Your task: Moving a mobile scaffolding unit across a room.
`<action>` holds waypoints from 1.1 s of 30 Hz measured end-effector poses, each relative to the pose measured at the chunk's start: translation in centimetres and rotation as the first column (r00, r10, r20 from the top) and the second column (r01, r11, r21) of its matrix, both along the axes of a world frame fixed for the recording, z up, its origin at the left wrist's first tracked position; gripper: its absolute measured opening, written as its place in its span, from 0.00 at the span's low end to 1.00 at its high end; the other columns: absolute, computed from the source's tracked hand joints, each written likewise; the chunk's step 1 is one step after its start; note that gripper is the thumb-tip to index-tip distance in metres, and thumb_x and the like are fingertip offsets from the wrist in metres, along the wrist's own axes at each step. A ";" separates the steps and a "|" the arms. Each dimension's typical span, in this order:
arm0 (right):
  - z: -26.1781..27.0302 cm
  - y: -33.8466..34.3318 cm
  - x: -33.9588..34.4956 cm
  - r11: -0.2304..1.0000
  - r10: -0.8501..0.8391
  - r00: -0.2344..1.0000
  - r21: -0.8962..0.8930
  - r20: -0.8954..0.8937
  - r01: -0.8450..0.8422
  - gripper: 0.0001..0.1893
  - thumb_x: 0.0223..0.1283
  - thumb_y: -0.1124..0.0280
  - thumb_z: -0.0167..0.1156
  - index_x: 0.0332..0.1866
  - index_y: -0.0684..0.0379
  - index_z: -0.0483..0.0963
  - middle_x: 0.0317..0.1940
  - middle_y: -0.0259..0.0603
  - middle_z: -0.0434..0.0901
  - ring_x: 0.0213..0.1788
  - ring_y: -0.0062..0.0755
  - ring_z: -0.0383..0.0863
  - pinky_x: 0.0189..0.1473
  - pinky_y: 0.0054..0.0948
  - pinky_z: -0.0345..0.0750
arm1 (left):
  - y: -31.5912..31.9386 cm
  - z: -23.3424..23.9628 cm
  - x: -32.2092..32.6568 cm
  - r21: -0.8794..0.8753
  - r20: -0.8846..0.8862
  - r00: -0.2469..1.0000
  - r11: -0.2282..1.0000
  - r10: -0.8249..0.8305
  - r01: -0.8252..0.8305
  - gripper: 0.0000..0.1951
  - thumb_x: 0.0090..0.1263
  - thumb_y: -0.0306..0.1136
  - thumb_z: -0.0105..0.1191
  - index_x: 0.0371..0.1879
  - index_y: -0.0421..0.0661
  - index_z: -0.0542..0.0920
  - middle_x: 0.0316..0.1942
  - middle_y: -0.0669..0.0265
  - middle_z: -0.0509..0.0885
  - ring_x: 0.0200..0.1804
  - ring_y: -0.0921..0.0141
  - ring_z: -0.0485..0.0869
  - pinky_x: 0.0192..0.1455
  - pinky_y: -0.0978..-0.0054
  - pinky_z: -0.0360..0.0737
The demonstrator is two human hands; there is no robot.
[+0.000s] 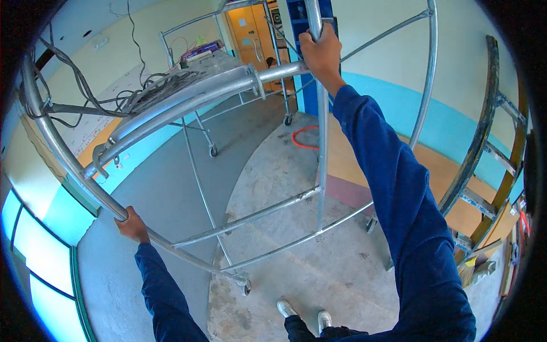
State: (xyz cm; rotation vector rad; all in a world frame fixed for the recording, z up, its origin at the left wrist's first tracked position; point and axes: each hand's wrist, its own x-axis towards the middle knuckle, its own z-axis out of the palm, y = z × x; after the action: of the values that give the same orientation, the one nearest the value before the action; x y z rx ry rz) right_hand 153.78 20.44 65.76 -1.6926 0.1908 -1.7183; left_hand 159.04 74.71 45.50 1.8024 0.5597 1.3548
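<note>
A metal rolling scaffold frame (201,96) stands before me on casters. My left hand (133,226) grips the lower part of its left upright tube (102,194). Higher up, my right hand (320,53) is closed round another upright (315,19), just above where a horizontal tube meets it. A platform (222,64) hooks over the horizontal tube. On it lie a loose bundle of dark cables (166,87) and a purple box (201,51). Cables also hang over the frame's left side.
A caster (245,288) rests on the concrete floor (273,265) near my shoes. A ladder (470,199) leans at the right, with a broom (466,273) by its foot. An orange hose (299,141) lies beyond the frame. A person (272,63) is near the wooden door (248,38).
</note>
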 end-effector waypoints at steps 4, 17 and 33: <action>0.1 0.4 -0.3 1.000 0.024 1.000 0.003 0.005 -0.024 0.14 0.48 0.64 0.57 0.36 0.64 0.72 0.28 0.52 0.80 0.31 0.46 0.82 0.38 0.37 0.77 | 0.2 0.0 0.1 0.001 0.005 1.000 1.000 0.013 -0.013 0.29 0.50 0.41 0.58 0.44 0.27 0.74 0.31 0.46 0.82 0.33 0.52 0.81 0.40 0.58 0.75; 0.3 0.7 -1.0 0.997 0.081 0.996 0.009 -0.025 -0.081 0.16 0.52 0.63 0.57 0.38 0.66 0.69 0.30 0.59 0.79 0.33 0.55 0.82 0.39 0.42 0.77 | 0.4 -0.2 0.3 0.068 0.040 0.996 0.995 0.076 -0.079 0.29 0.50 0.41 0.58 0.46 0.29 0.74 0.31 0.46 0.82 0.33 0.53 0.81 0.39 0.59 0.76; 0.1 0.1 -0.7 0.999 0.047 0.998 -0.005 -0.048 -0.048 0.16 0.50 0.65 0.57 0.39 0.66 0.68 0.30 0.58 0.79 0.34 0.56 0.81 0.40 0.44 0.76 | -1.8 0.7 -1.3 0.035 0.054 0.998 0.998 0.044 -0.046 0.25 0.50 0.40 0.57 0.40 0.29 0.75 0.28 0.47 0.81 0.30 0.53 0.80 0.37 0.58 0.74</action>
State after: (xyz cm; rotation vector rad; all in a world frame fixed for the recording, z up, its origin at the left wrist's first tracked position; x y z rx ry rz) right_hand 153.09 20.55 65.88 -1.7308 0.1658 -1.6464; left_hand 157.72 72.87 46.23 1.7870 0.5532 1.4479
